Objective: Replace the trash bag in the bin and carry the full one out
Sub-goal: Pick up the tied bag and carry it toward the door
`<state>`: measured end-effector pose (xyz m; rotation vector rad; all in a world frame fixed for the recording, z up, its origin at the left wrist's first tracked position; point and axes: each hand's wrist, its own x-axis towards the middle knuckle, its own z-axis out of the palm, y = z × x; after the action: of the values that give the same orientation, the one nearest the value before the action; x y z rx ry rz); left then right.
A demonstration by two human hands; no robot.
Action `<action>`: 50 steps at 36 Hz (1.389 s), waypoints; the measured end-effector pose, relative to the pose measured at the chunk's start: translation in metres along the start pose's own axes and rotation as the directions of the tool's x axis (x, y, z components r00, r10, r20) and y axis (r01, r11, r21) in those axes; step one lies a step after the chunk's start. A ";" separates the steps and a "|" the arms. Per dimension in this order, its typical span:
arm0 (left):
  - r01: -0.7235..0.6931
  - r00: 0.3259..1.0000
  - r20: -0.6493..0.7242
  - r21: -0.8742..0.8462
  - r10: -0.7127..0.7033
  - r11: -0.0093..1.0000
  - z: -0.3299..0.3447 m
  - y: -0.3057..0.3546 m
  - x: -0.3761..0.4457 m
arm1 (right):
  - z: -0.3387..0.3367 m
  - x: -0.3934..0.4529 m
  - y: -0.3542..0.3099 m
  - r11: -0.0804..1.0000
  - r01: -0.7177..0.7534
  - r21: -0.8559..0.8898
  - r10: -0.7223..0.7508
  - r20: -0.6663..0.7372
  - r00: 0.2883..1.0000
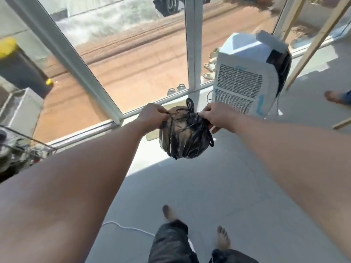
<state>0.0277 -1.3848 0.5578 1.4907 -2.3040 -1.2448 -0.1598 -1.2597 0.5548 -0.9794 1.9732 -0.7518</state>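
Observation:
A full, dark, half-transparent trash bag (185,138) hangs in the air in front of me above the grey floor, its top gathered into twisted handles. My left hand (152,115) pinches the bag's top on its left side. My right hand (216,115) grips the knotted handles on its right side. Both arms are stretched forward. The bin itself is not in view.
A white portable air conditioner (245,76) stands just right of the bag by the glass wall (133,59). A doormat (152,136) lies under the bag. A white cable (129,227) runs on the floor near my bare feet. Another person's foot (334,97) shows at right. Wooden poles (315,44) lean at right.

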 end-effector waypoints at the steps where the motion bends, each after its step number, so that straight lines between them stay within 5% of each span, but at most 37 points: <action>1: 0.007 1.000 -0.011 -0.020 -0.007 1.000 -0.010 -0.010 0.012 | 0.007 0.016 -0.011 1.000 0.011 0.001 -0.011 0.007 1.000; 23: 0.267 0.958 -0.072 -0.135 -0.279 0.954 -0.203 -0.317 0.258 | 0.296 0.363 -0.173 0.999 -0.047 0.017 0.043 0.173 0.984; 35: 0.487 0.865 -0.083 -0.098 -0.495 0.868 -0.128 -0.587 0.406 | 0.520 0.551 -0.057 0.981 -0.193 0.034 0.177 0.270 0.947; 50: 0.501 0.866 -0.019 0.045 -0.500 0.864 -0.060 -0.757 0.446 | 0.655 0.620 0.052 0.962 -0.271 0.000 0.235 0.498 0.834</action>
<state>0.3633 -1.9086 -0.0652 2.2052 -2.0134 -1.2836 0.1347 -1.8530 -0.0595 -0.7522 1.5672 -0.3672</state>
